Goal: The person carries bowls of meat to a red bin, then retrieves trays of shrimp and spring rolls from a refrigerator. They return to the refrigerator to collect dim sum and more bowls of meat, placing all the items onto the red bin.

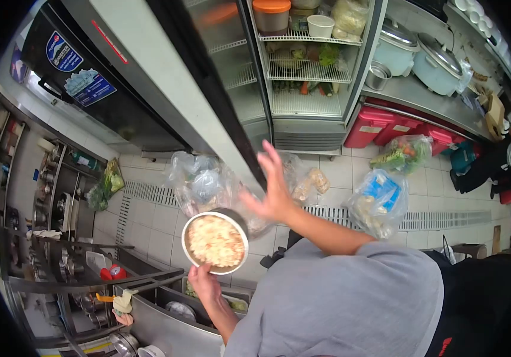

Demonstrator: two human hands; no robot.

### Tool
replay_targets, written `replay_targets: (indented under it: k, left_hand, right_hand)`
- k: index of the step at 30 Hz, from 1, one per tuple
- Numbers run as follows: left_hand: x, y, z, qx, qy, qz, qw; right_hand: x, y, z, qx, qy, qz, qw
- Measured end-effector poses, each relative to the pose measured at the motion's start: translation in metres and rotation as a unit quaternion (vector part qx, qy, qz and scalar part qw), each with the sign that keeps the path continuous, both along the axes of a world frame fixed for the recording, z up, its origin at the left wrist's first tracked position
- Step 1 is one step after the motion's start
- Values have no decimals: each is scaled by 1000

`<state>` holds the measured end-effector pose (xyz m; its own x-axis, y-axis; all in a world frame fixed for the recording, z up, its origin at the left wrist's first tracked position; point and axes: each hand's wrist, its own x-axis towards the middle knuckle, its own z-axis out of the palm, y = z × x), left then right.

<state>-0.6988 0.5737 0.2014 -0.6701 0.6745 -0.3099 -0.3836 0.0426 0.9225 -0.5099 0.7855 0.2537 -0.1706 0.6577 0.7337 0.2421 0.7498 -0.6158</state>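
Note:
My left hand (206,287) grips the near rim of a round metal container (186,253), its thumb over the edge. Pale, chopped-looking food (215,241) fills the container almost to the rim. My right hand (272,191) is open, fingers spread, right at the lower edge of the swung-out fridge door (208,89). Beyond the door stands the open upright fridge (309,128). Its wire shelves bear an orange-lidded tub (271,16), a white tub (321,26), bagged food (349,19) and vegetables (328,55).
Clear plastic bags (199,181) of goods lie on the tiled floor below the door, with more bags (380,199) to the right. Red bins (369,126) sit under a counter with large cookers (440,62). A person (493,157) stands far right. Metal racks (59,196) line the left.

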Motion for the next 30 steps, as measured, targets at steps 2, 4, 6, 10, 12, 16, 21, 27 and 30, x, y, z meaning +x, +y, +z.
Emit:
replay_targets:
  k: [2, 4, 6, 10, 12, 16, 21, 27, 30]
  left_hand:
    - [20, 31, 18, -2, -12, -43, 999]
    - [29, 57, 15, -7, 16, -138, 990]
    - [37, 82, 8, -51, 77, -250, 964]
    - [27, 127, 14, -40, 65, -349, 934]
    - [-22, 158, 28, -1, 162, -177, 971]
    - [-83, 241, 85, 273, 92, -18, 957]
    - [-107, 277, 71, 192, 201, -76, 958]
    - [-93, 287, 77, 209, 200, -5, 957]
    - [-97, 283, 74, 205, 180, -5, 962]
  right_hand:
    - [28, -31, -23, -137, -90, 199, 966]
    - [46, -50, -57, -333, -41, 317, 887]
    - [62, -51, -74, -412, 41, 295, 861]
    - [96, -37, -109, -600, 334, 253, 682]
    - [112, -13, -122, -663, 409, 207, 592]
    - [129, 102, -174, -657, 415, 100, 621]
    - [103, 322, -157, -521, 442, 74, 726]
    - [41, 526, -152, -508, 425, -116, 740]
    - [37, 570, -156, -563, 379, -135, 722]
